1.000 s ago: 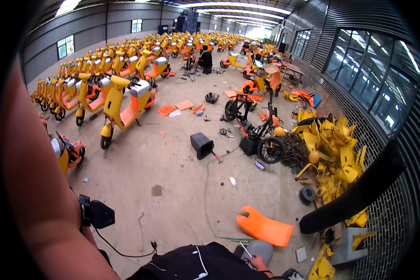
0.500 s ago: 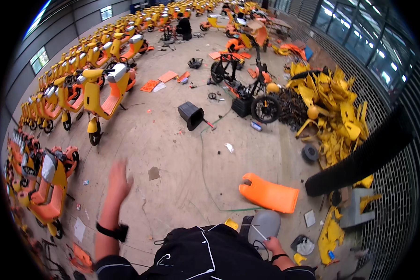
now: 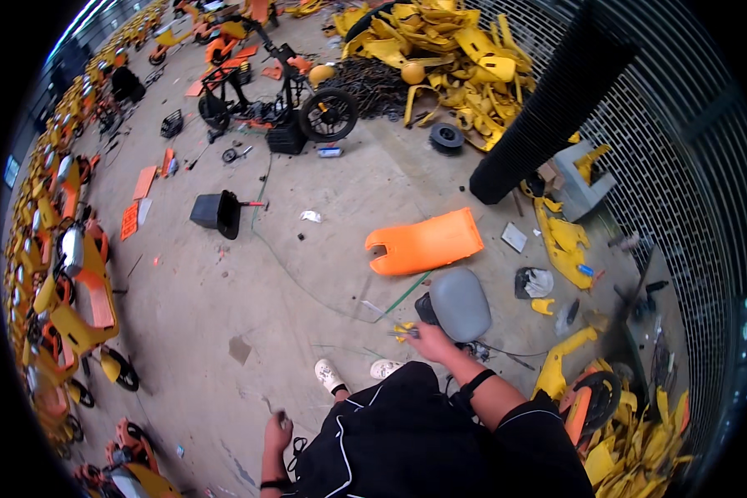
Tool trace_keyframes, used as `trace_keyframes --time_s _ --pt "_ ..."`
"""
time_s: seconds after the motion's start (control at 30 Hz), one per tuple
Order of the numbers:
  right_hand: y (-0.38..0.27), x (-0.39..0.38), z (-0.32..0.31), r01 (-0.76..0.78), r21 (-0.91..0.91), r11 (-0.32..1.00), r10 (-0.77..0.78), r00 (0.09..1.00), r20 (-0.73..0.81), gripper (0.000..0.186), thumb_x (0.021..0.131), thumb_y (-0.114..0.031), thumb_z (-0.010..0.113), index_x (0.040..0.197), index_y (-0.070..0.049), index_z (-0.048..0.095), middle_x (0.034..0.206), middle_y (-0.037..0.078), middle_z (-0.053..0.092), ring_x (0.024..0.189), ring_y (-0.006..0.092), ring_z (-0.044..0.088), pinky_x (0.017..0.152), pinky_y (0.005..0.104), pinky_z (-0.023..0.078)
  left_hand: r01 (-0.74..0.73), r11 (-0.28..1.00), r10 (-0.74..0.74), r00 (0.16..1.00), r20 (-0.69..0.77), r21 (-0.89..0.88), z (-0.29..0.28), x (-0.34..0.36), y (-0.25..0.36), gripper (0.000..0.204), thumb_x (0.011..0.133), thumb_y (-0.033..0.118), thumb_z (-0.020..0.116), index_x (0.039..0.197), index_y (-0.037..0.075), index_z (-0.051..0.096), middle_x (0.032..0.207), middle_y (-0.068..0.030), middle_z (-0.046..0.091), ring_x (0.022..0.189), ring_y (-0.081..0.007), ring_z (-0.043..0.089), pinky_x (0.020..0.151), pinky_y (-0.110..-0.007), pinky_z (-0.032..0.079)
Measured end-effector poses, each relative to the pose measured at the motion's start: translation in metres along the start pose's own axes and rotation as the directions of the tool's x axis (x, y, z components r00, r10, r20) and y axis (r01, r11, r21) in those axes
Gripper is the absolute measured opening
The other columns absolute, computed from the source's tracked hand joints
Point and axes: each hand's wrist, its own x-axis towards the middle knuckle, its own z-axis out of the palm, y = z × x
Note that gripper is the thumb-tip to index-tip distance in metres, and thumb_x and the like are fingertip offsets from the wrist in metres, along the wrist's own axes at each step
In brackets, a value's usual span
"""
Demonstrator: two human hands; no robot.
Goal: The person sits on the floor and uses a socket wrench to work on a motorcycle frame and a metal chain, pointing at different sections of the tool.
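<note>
My right hand [image 3: 428, 342] reaches forward beside a grey scooter seat [image 3: 460, 304]. Its fingers are closed on a thin metal tool [image 3: 395, 334], whose exact kind is blurred. A small yellow plastic piece [image 3: 405, 329] shows just past the fingertips. My left hand [image 3: 280, 423] hangs low on the left with fingers curled; a slim thing seems to stick out of it, too small to name. Beyond the seat, an orange scooter body panel [image 3: 427, 242] lies on the concrete floor.
A black ribbed column [image 3: 548, 108] rises at the right, near a yellow panel heap [image 3: 465, 66]. Ahead stand a stripped scooter frame [image 3: 266, 108] and a tipped black bin [image 3: 216, 212]. Yellow scooters [image 3: 83, 307] line the left. More yellow scrap [image 3: 631, 456] lies lower right.
My view has swung to the right and down. The left hand, raised and blurred before, is now low with fingers curled. The right hand has stretched forward past the seat's near side.
</note>
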Motion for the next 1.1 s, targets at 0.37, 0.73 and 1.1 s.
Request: trace_keyframes --time_s 0.37,0.73,1.1 --pt "-0.185 -0.037 0.009 0.268 0.298 0.916 -0.311 0.944 0.109 0.041 0.094 -0.037 0.072 0.118 -0.004 0.066 0.095 0.022 0.073 0.09 0.0389 0.071 0.08 0.0434 0.056 -0.549 0.755 0.653 0.577 0.491 -0.358 -0.051 0.111 0.305 0.041 0.091 0.015 0.075 0.125 -0.001 0.059 0.11 -0.0117 0.067 0.104 -0.0244 0.064 0.088 -0.037 0.053" --pt "-0.093 -0.025 -0.06 0.282 0.094 0.955 -0.272 0.956 -0.106 0.039 0.099 -0.04 0.061 0.124 -0.01 0.057 0.1 0.019 0.073 0.089 0.0419 0.071 0.076 0.0519 0.056 0.288 0.76 0.392 0.514 0.763 -0.583 -0.001 0.135 0.429 0.079 0.102 0.059 0.049 0.16 0.009 0.03 0.102 -0.007 0.064 0.079 -0.014 0.058 0.071 -0.028 0.044" --pt "-0.02 0.044 -0.098 0.22 0.347 0.912 -0.271 0.957 0.106 0.077 0.096 -0.053 0.067 0.153 -0.008 0.043 0.131 0.022 0.064 0.119 0.0384 0.065 0.101 0.0442 0.051 0.105 0.898 0.035 0.951 0.307 -0.427 0.017 0.208 0.473 0.064 0.108 0.058 0.04 0.087 0.005 0.069 0.057 -0.0003 0.047 0.041 -0.0117 0.039 0.039 -0.029 0.026"
